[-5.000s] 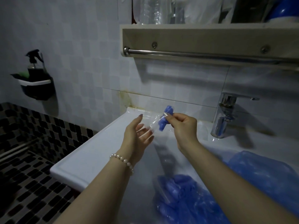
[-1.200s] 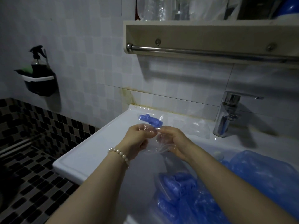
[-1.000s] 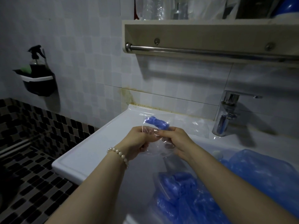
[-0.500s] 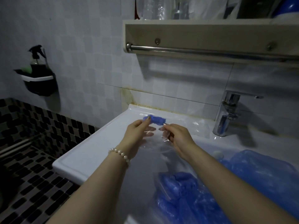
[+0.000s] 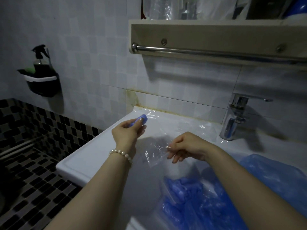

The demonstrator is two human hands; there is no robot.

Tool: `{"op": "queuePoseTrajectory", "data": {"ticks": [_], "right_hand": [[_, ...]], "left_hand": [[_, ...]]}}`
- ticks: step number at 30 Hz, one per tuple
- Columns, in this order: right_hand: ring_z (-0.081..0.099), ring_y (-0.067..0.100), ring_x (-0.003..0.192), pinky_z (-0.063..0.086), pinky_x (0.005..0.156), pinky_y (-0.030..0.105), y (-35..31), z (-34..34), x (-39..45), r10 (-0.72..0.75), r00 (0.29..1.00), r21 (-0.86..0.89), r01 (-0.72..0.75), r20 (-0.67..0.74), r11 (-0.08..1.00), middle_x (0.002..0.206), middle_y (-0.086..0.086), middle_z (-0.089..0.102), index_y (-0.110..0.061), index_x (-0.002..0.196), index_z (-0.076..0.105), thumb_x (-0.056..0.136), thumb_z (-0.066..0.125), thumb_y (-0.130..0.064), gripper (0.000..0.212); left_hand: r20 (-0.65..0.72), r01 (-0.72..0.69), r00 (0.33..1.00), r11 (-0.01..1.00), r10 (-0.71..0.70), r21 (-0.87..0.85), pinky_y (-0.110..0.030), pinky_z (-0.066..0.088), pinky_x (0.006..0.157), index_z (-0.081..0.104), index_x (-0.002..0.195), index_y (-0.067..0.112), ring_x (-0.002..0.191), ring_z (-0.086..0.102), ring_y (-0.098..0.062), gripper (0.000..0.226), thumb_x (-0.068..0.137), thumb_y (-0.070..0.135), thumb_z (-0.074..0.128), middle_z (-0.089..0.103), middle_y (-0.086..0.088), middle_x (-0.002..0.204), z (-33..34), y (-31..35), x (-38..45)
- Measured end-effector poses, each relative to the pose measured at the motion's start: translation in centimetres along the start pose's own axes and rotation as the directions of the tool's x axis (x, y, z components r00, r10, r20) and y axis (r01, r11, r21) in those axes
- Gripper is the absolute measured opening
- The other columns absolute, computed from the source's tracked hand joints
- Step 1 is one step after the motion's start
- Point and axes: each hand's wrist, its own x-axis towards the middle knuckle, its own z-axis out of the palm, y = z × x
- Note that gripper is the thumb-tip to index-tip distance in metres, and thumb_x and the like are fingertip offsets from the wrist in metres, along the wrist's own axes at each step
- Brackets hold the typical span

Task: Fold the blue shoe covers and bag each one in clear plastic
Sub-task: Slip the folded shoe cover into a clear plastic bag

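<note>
The left hand [image 5: 127, 132] is raised over the far left corner of the white sink [image 5: 93, 151], its fingers [image 5: 141, 128] curled round a small folded blue shoe cover [image 5: 143, 118] that pokes out just beyond the fingertips. A film of clear plastic shows around that cover, though whether it is fully bagged cannot be told. A pearl bracelet [image 5: 121, 153] circles the left wrist.

The right hand [image 5: 186, 146] is lower and nearer, well apart from the left. Its fingers [image 5: 172, 147] pinch the edge of a clear plastic bag [image 5: 156, 152], which hangs crumpled to the left of and below those fingertips, between the two hands.

Below the right fingers, nearer the person, a heap of loose blue shoe covers [image 5: 191, 201] lies in the sink bowl, partly inside clear wrapping. To the right of the right forearm lies a larger mass of blue plastic [image 5: 272, 176].

More clear plastic sheets [image 5: 187, 128] lie flat on the sink's back ledge, beyond the right fingers. A chrome faucet [image 5: 235, 118] stands to the far right of them. Above, a wall shelf [image 5: 216, 30] carries a metal towel bar [image 5: 207, 53]. Far left of the left fingers, a dark wall holder [image 5: 44, 83] holds a spray bottle [image 5: 40, 58].
</note>
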Motion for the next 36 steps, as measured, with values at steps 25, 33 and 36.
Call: {"op": "queuePoseTrajectory", "data": {"ticks": [25,33,36], "right_hand": [[0.06,0.032,0.097,0.043,0.083,0.032,-3.0,0.3,5.3,-0.059,0.804,-0.184,-0.064,-0.592,0.981,0.1,0.016,0.058,-0.013,0.084,0.06,0.091,0.056,-0.044,0.032],[0.061,0.017,0.09,0.049,0.08,0.031,-3.3,-1.5,-2.5,0.238,0.969,-0.835,-0.18,-0.06,0.521,0.096,0.003,0.069,-0.019,0.079,0.071,0.075,0.077,-0.023,0.008],[0.061,0.016,0.102,0.047,0.091,0.034,-1.1,-0.5,-3.5,0.525,0.85,-0.937,-0.141,0.051,0.318,0.102,-0.001,0.069,-0.015,0.093,0.072,0.077,0.075,-0.03,0.021]], "left_hand": [[0.2,-0.342,0.939,0.804,0.279,0.487,-0.028,0.04,0.097,0.058,0.122,0.022,0.115,0.05,-0.015,0.034,0.089,0.031,0.059,0.055,0.001,0.127,0.1,-0.8,-0.9],[0.663,-0.48,0.714,0.532,-0.224,0.697,-0.025,0.052,0.075,0.072,0.076,0.014,0.067,0.059,-0.007,0.011,0.075,0.003,0.074,0.067,0.004,0.071,1.5,-2.6,-3.2],[0.693,-0.478,0.598,0.514,-0.404,0.712,-0.013,0.049,0.068,0.074,0.079,0.009,0.063,0.06,0.002,0.009,0.076,0.0,0.072,0.067,0.009,0.067,2.0,-3.3,-4.3]]}}
